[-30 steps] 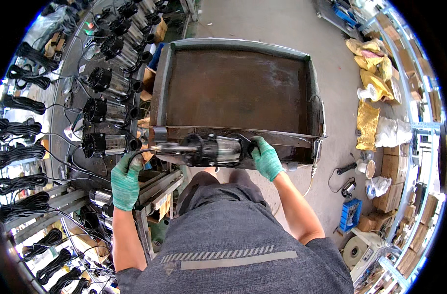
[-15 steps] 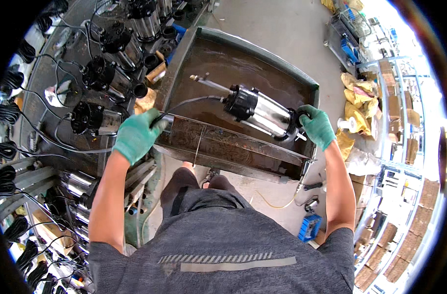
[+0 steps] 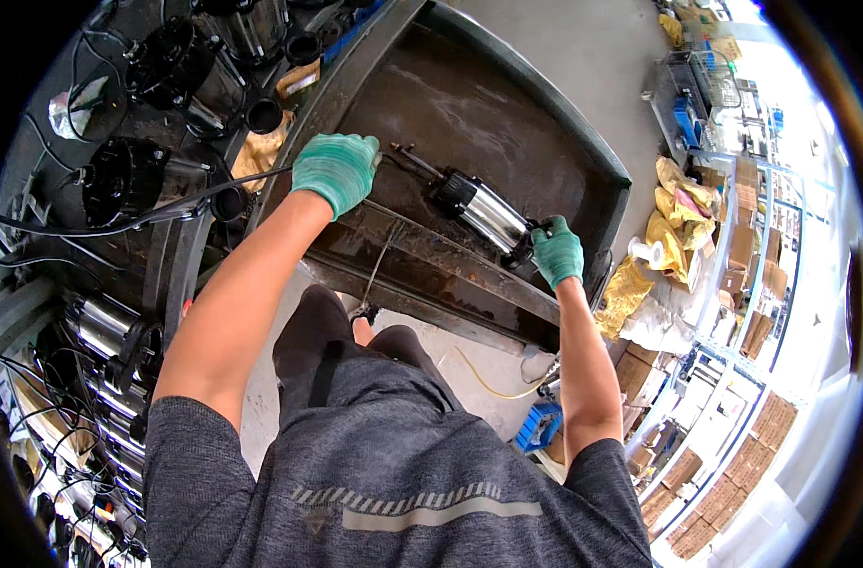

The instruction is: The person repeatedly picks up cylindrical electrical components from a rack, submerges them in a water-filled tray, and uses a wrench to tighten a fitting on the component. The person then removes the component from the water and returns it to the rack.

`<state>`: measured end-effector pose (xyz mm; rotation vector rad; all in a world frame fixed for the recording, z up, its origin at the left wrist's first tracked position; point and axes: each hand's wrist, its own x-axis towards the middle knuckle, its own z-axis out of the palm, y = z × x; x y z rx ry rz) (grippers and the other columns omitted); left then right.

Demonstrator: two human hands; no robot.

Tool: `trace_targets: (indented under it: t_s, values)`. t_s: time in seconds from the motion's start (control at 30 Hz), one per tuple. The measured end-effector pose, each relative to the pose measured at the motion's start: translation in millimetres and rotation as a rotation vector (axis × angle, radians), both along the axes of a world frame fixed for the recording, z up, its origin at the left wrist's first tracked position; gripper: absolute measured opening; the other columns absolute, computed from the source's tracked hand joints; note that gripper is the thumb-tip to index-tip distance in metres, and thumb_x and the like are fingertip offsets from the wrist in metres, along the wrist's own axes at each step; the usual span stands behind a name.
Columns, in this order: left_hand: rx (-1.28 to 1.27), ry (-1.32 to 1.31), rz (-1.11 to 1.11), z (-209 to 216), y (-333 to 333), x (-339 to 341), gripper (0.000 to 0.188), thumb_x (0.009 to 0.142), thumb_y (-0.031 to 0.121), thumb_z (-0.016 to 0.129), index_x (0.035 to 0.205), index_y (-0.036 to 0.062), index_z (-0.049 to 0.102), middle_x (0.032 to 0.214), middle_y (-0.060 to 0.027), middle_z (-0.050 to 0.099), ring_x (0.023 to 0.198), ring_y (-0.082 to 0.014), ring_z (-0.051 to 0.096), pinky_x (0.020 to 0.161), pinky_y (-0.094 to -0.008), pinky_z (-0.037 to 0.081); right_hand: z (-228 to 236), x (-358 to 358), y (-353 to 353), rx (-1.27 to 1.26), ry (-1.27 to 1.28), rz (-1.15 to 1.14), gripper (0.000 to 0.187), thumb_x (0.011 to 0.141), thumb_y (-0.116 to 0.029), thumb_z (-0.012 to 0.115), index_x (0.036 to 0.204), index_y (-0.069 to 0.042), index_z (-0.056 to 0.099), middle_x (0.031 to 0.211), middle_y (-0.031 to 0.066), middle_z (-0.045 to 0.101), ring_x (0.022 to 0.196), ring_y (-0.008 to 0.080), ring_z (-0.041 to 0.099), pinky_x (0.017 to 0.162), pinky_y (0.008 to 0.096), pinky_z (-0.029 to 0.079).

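— Rusty metal tray [image 3: 507, 123] is serving as the surface; what is surrounding it?

— Concrete floor [image 3: 592, 57], black motors [image 3: 128, 175] at left, shelving [image 3: 734, 379] at right.

— Where is the steel pump [image 3: 483, 213] lying?

— Inside the tray, slanting between gloved hands: left hand [image 3: 335, 168] is closing on its cable end, right hand [image 3: 556, 251] is gripping its black cap.

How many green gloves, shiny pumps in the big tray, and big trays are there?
Green gloves: 2, on the left hand and the right hand
Shiny pump in the tray: 1
Big rusty tray: 1
Total: 4
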<state>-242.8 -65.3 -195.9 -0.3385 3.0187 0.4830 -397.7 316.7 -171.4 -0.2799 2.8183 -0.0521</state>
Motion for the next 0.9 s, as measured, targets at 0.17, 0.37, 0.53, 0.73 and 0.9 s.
trace_targets:
  t_s: [0.17, 0.37, 0.53, 0.73, 0.9]
  values:
    - [0.121, -0.114, 0.147, -2.7, -2.0, -4.2, 0.029, 0.103, 0.032, 0.052, 0.102, 0.0087, 0.069, 0.097, -0.0185, 0.074, 0.093, -0.0418, 0.07, 0.082, -0.0541, 0.054, -19.9, 22.5, 1.6, 0.007, 0.04, -0.101, 0.038, 0.09, -0.037, 0.07, 0.117, -0.011, 0.06, 0.101, 0.0214, 0.076, 0.098, 0.045, 0.071, 0.083, 0.0535, 0.055]
    - [0.086, -0.196, 0.192, 0.9, 0.0, -8.2, 0.03, 0.104, 0.034, 0.05, 0.108, 0.0115, 0.071, 0.098, -0.0176, 0.074, 0.093, -0.0418, 0.07, 0.082, -0.0536, 0.055, -39.2, 33.9, 8.3, -0.07, 0.13, -0.176, 0.031, 0.087, -0.032, 0.073, 0.108, -0.011, 0.062, 0.094, 0.0202, 0.076, 0.091, 0.0425, 0.073, 0.08, 0.0513, 0.056]
    - [0.068, -0.202, 0.204, -0.3, 1.0, -8.9, 0.029, 0.099, 0.033, 0.055, 0.105, 0.0122, 0.073, 0.101, -0.0158, 0.075, 0.095, -0.0398, 0.071, 0.081, -0.0529, 0.057, -43.9, 31.6, 9.6, -0.076, 0.091, -0.173, 0.032, 0.087, -0.033, 0.073, 0.106, -0.01, 0.064, 0.093, 0.0207, 0.076, 0.092, 0.0425, 0.073, 0.08, 0.0511, 0.056]
    - [0.052, -0.19, 0.201, -2.8, 1.8, -9.2, 0.029, 0.1, 0.033, 0.054, 0.106, 0.0124, 0.073, 0.101, -0.0151, 0.076, 0.095, -0.039, 0.071, 0.08, -0.0524, 0.057, -48.7, 29.0, 15.1, -0.121, 0.041, -0.171, 0.03, 0.087, -0.032, 0.073, 0.104, -0.009, 0.065, 0.093, 0.0206, 0.076, 0.091, 0.0428, 0.073, 0.08, 0.0501, 0.056]
    - [0.04, -0.209, 0.205, -1.4, 2.8, -9.3, 0.03, 0.101, 0.033, 0.052, 0.107, 0.013, 0.073, 0.101, -0.0153, 0.076, 0.096, -0.0382, 0.072, 0.08, -0.0521, 0.057, -53.2, 25.6, 18.9, -0.131, 0.005, -0.192, 0.029, 0.087, -0.03, 0.074, 0.104, -0.009, 0.065, 0.093, 0.0199, 0.076, 0.092, 0.042, 0.073, 0.079, 0.0503, 0.056]
